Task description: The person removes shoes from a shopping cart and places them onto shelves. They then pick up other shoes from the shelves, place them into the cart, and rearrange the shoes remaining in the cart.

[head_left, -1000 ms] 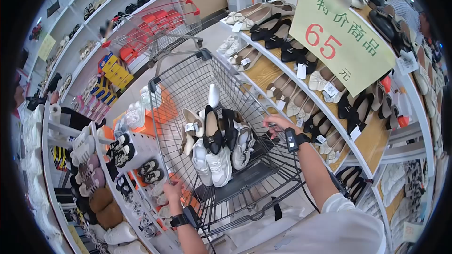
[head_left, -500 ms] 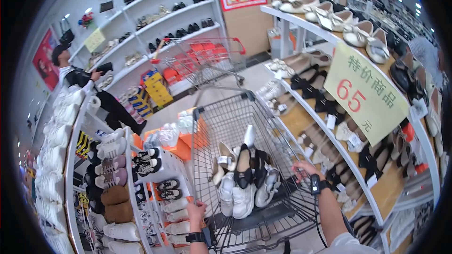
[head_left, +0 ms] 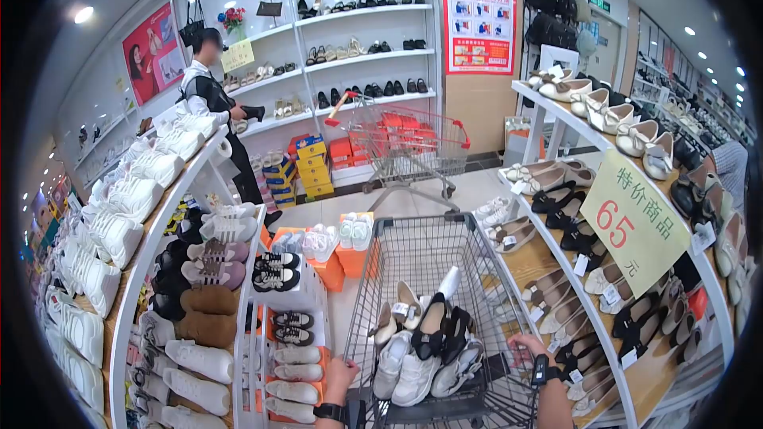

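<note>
A grey wire shopping cart (head_left: 380, 270) stands directly before me. Several shoes are piled in its basket: white sneakers (head_left: 415, 377), a black flat shoe (head_left: 432, 327) and beige flats (head_left: 408, 307), with a white item (head_left: 450, 280) poking up behind them. My left hand (head_left: 340, 375), fingers curled, is at the cart's left side rim. On the opposite rim, my right hand (head_left: 528, 349) is closed around the wire edge. Both wrists carry black bands.
Shelves of white sneakers (head_left: 135, 187) flank the left, flats (head_left: 628, 139) and a yellow price sign (head_left: 636, 222) the right. Orange shoe boxes (head_left: 354, 258) stand on the floor. Ahead is a second cart (head_left: 413, 147) with red handles. A person (head_left: 213, 103) holds a dark shoe at the left.
The view has tilted up and levelled, so the back wall shows more fully. Both hands remain at the cart's sides. The shoes are still in the basket.
</note>
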Action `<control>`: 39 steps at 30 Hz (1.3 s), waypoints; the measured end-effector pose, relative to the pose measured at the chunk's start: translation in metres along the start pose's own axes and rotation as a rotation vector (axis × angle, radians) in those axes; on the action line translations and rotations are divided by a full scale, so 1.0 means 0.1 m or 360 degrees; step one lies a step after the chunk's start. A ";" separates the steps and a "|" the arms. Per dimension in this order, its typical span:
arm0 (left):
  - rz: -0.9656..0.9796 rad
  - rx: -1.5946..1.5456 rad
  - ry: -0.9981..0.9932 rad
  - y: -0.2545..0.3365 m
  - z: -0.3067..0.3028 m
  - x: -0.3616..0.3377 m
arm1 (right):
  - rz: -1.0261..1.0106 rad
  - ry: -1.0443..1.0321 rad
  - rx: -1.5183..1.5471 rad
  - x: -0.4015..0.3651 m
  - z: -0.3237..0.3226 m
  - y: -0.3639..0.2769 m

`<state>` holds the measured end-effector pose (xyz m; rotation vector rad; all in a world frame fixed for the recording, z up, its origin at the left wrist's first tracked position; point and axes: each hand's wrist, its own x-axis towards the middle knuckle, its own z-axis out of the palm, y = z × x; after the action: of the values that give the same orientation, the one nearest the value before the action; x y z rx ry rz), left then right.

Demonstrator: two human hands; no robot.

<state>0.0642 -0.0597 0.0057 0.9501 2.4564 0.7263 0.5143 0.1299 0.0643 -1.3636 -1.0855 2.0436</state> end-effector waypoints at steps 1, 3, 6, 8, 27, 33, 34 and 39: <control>-0.0016 -0.0010 0.0020 -0.03 -0.02 -0.04 | 0.0005 0.0018 -0.0004 -0.07 0.04 0.02; 0.0058 0.0007 -0.0050 -0.21 -0.05 -0.09 | 0.0013 0.0018 0.0013 -0.15 0.09 0.11; -0.0016 -0.0090 -0.0122 -0.20 -0.15 -0.28 | 0.0027 0.0059 0.0011 -0.33 0.17 0.21; -0.0003 -0.0060 -0.0103 0.08 -0.44 -0.54 | -0.0021 0.0052 -0.0002 -0.43 0.19 0.30; -0.0101 -0.0204 -0.0030 -0.69 -0.61 -1.50 | -0.0094 -0.0087 -0.0050 -1.08 0.21 1.06; -0.0073 -0.0514 -0.0157 -1.16 -0.67 -1.87 | -0.0035 -0.0023 -0.0018 -1.49 0.34 1.31; -0.0094 -0.0497 -0.0171 -1.14 -0.72 -1.99 | -0.0034 0.0003 -0.0046 -1.61 0.39 1.32; -0.0156 -0.0443 -0.0142 -1.28 -0.84 -2.41 | -0.0006 0.0066 -0.0090 -2.14 0.56 1.49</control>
<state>0.1217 -0.3377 0.0383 0.7353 2.2337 0.9401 0.5584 -0.1326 0.0743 -1.4239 -1.1349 1.9871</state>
